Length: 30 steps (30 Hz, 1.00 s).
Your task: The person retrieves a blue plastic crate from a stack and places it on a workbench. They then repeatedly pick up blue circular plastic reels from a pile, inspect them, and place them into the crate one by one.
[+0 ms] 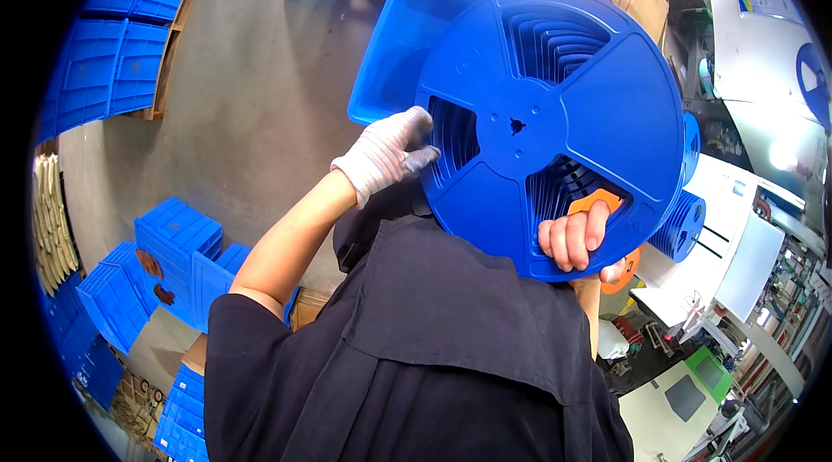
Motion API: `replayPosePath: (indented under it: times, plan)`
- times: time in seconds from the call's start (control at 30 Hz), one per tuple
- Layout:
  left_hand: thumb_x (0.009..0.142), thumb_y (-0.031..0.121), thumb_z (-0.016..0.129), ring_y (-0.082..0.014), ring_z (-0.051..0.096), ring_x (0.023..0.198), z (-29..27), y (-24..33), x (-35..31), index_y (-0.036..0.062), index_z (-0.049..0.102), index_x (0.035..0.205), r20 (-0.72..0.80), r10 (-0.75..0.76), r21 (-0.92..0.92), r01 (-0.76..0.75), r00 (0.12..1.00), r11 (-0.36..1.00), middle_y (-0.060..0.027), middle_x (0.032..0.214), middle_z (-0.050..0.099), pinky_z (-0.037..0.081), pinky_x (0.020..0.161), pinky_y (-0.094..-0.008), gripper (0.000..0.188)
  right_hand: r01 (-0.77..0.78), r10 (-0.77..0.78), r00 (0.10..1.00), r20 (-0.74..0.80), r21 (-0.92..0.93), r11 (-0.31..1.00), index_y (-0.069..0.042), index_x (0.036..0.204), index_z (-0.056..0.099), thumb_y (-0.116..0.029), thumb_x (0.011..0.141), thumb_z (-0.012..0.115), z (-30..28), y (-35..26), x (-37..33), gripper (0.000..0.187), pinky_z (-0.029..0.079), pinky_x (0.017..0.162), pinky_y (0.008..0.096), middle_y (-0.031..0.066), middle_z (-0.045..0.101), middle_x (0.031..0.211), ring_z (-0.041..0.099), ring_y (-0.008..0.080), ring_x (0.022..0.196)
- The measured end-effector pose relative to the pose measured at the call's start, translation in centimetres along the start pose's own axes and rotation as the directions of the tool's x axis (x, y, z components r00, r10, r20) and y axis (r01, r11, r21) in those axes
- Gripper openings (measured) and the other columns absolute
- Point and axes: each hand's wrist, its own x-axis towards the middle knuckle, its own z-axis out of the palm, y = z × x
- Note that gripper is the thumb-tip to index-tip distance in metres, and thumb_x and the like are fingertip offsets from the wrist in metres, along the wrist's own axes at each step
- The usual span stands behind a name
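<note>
I see the left forearm (290,241) bare below a dark short sleeve (251,336), going forward from a bent elbow at the person's left side. The left grip (392,148) wears a pale striped glove, its thumb apart from the fingers. The right grip (582,241) has bare, curled fingers; its forearm is mostly hidden.

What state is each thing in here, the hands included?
Blue reels: stacked together, broad flat face toward the camera.
Right hand: bare, fingers curled over the front reel's rim.
Left hand: gloved, beside the reels' left edge; whether it touches is unclear.
Blue bin: open-topped, partly hidden behind the reels.
Blue crates, upper left: stacked.
</note>
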Motion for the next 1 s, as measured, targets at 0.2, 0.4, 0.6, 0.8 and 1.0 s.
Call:
replayPosePath:
  times: [0.2, 0.4, 0.6, 0.8, 1.0]
  plan:
    - [0.084, 0.005, 0.066, -0.0223, 0.058, 0.059, -0.1, 0.6, 1.4, 0.01, 0.06, 0.104, 0.102, -0.135, 0.032, 0.133, 0.985, 0.991, -0.0094, 0.072, 0.062, 0.047, 0.059, -0.033, 0.021, -0.013, 0.014, 1.0, 0.018, -0.006, 1.0, -0.011, 0.099, 0.045, -0.023, 0.069, 0.073, 0.0, -0.2, 0.3, 0.043, 0.039, 0.067, 0.0342, 0.0012, 0.055, 0.071, 0.056, 0.0174, 0.062]
    - [0.086, 0.005, 0.065, -0.0127, 0.054, 0.06, -0.1, 0.0, 0.8, 0.0082, 0.06, 0.101, 0.1, -0.149, -0.081, 0.158, 0.984, 0.984, -0.0044, 0.07, 0.059, 0.047, 0.059, -0.0288, 0.016, 0.028, -0.026, 0.995, -0.1, 0.022, 0.999, -0.011, 0.097, 0.047, -0.023, 0.068, 0.073, 0.6, 0.3, -0.7, 0.041, 0.039, 0.065, 0.0333, 0.0009, 0.055, 0.068, 0.055, 0.0171, 0.06]
    - [0.085, 0.002, 0.066, -0.0087, 0.052, 0.065, 0.5, -1.5, 1.6, 0.0068, 0.06, 0.1, -0.191, -0.023, 0.045, 0.033, 0.981, 0.998, 0.0004, 0.072, 0.058, 0.047, 0.062, -0.0251, 0.016, 0.04, -0.034, 0.98, -0.196, 0.026, 0.999, -0.012, 0.094, 0.047, -0.025, 0.067, 0.074, 1.4, 0.6, -0.5, 0.04, 0.039, 0.064, 0.0328, 0.0, 0.054, 0.063, 0.055, 0.0164, 0.057]
    - [0.087, 0.017, 0.066, -0.0287, 0.065, 0.086, -2.4, -6.4, 2.4, 0.0059, 0.06, 0.113, -0.714, -0.107, -0.054, 0.097, 0.692, 0.994, -0.0139, 0.099, 0.067, 0.052, 0.079, -0.0395, 0.029, 0.087, -0.079, 0.963, -0.258, 0.019, 0.996, -0.014, 0.088, 0.044, -0.026, 0.071, 0.075, 1.6, 0.6, -0.7, 0.037, 0.039, 0.065, 0.0296, -0.0039, 0.053, 0.063, 0.052, 0.0112, 0.055]
    - [0.084, 0.037, 0.061, -0.0408, 0.028, 0.14, 2.4, -0.7, 1.2, 0.0134, 0.048, 0.138, -0.139, 0.36, 0.574, -0.221, 0.923, 0.789, -0.0171, 0.147, 0.04, 0.017, 0.114, -0.0557, 0.06, 0.187, -0.138, 0.92, -0.367, 0.101, 0.977, -0.014, 0.085, 0.044, -0.024, 0.073, 0.076, 1.3, 0.6, -1.4, 0.035, 0.04, 0.065, 0.029, -0.0041, 0.052, 0.061, 0.051, 0.0098, 0.053]
